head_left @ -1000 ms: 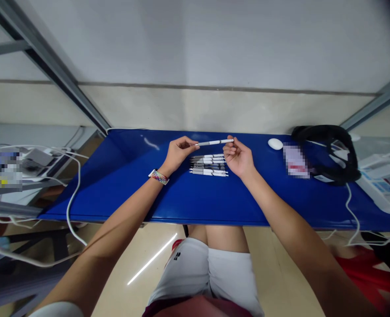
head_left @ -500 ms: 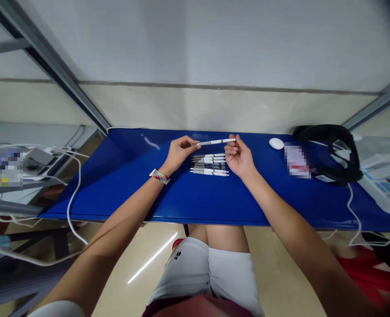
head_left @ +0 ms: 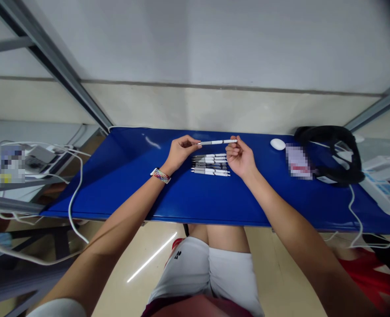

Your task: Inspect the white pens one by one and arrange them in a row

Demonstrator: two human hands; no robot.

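A white pen (head_left: 216, 142) with a grey grip section is held level between my two hands, just above the blue table (head_left: 195, 200). My left hand (head_left: 181, 153) pinches its tip end with thumb and fingers. On the other end, my right hand (head_left: 240, 155) has thumb and index finger closed, with the remaining fingers curled. Below the held pen lie several similar white and grey pens (head_left: 211, 171), side by side in a row with their tips to the left. My right fingers partly cover the ends of the upper ones.
Right of my hands are a white oval object (head_left: 277, 144), a blurred-out packet (head_left: 298, 161) and a black headband-like device (head_left: 356, 154). White cables (head_left: 72, 200) hang at the left table edge. Metal frame posts (head_left: 94, 105) stand at both sides, with a wall behind.
The pen and both hands keep nearly the same pose. The pen lies slightly more level, and the whole view has shifted a little.
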